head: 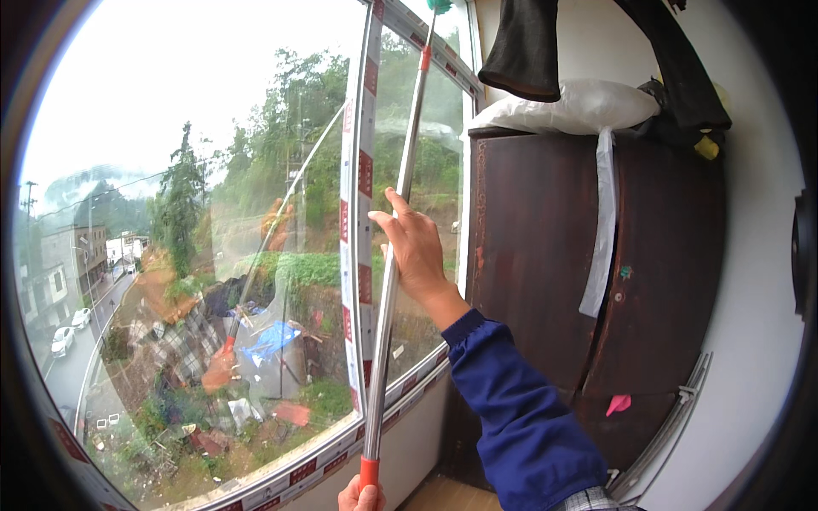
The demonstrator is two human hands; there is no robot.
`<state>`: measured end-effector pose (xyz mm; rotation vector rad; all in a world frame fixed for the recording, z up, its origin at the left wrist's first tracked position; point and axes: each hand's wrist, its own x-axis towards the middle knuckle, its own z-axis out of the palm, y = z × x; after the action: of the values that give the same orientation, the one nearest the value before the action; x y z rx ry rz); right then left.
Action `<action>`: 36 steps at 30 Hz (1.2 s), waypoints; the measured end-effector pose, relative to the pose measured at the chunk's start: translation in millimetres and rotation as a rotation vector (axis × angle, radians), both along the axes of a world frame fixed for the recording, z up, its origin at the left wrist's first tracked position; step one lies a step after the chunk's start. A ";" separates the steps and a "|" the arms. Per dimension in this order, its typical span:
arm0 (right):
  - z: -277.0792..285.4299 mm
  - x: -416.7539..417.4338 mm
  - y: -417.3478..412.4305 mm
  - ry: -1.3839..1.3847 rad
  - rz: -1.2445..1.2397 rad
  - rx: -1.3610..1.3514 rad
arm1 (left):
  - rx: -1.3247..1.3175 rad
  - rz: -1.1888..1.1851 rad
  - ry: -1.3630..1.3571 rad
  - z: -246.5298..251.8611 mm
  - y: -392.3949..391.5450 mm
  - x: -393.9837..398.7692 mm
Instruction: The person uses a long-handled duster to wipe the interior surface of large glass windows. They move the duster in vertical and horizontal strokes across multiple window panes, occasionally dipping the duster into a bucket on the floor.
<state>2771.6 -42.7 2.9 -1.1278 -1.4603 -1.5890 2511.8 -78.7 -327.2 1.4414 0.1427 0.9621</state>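
A shiny metal telescopic pole [411, 137] rises steeply in front of the window, with a red collar [425, 57] high on it. Its green head [439, 5] is cut off by the picture's top edge. My left hand [362, 495], partly out of the picture at the bottom, grips the pole at its lower red collar [369, 471]. Higher up, my right hand [418, 252], in a blue sleeve, is loosely around the metal tube with two fingers stretched out. Behind the pole stands the window frame [359, 211], covered in printed protective film; the window glass [255, 211] mirrors the pole and a person.
A dark wooden wardrobe [537, 255] stands right of the window, a stuffed white plastic bag [575, 105] on top. Dark garments [527, 51] hang overhead. Thin metal rods [677, 421] lean by the white wall [760, 287]. Outside lie a road [96, 326] and a planted slope.
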 end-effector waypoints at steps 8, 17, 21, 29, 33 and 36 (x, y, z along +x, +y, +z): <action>-84.3 -83.3 -35.4 0.130 0.058 -0.038 | -0.041 0.160 0.209 -62.0 -48.2 -142.4; -162.3 -149.0 -53.1 0.183 0.192 -0.141 | -0.095 0.423 0.555 -167.7 -123.7 -237.0; -217.2 -173.2 -75.3 0.231 0.272 -0.247 | -0.113 0.452 0.668 -174.1 -159.4 -246.4; -433.6 -281.2 -228.8 0.392 0.730 -0.771 | -0.102 0.466 0.807 -180.7 -237.0 -210.6; -485.2 -283.3 -303.4 0.604 0.912 -0.958 | -0.071 0.447 0.855 -181.0 -276.0 -201.4; -503.4 -252.4 -319.5 0.711 0.820 -1.057 | -0.062 0.436 0.893 -179.1 -306.3 -200.6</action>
<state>2519.2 -362.2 -500.6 -1.1603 -1.8588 0.2315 2311.3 -385.0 -506.2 1.7272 1.1673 0.5710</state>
